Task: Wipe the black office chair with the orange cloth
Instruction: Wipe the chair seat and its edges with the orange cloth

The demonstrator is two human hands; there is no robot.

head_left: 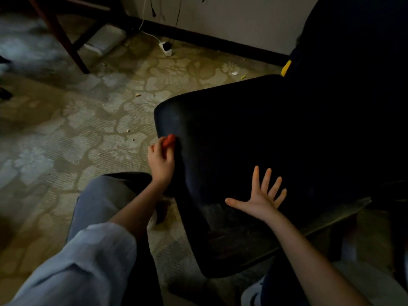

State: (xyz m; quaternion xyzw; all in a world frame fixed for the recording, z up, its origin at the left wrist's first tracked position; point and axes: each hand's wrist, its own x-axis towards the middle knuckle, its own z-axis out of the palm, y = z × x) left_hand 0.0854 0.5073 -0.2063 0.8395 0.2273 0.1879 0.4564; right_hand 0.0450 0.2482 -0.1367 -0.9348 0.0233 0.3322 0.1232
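On patterned carpet (88,129): black office chair (242,140), seat facing up; right hand (261,198) flat on the seat by its near edge, grip apart, fingers spread; left hand (161,162) at the seat's left edge, grip clamped on bunched orange cloth (169,140), which touches that edge.

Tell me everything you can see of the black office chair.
The black office chair fills the right of the view: a broad padded seat with rounded corners, its covering smooth and slightly shiny, like leather. The back rises at upper right, lost in shadow, with a small yellow patch beside it. Patterned carpet lies beneath. The left hand presses the orange cloth to the seat's left edge; the right hand lies flat on the seat, fingers spread.
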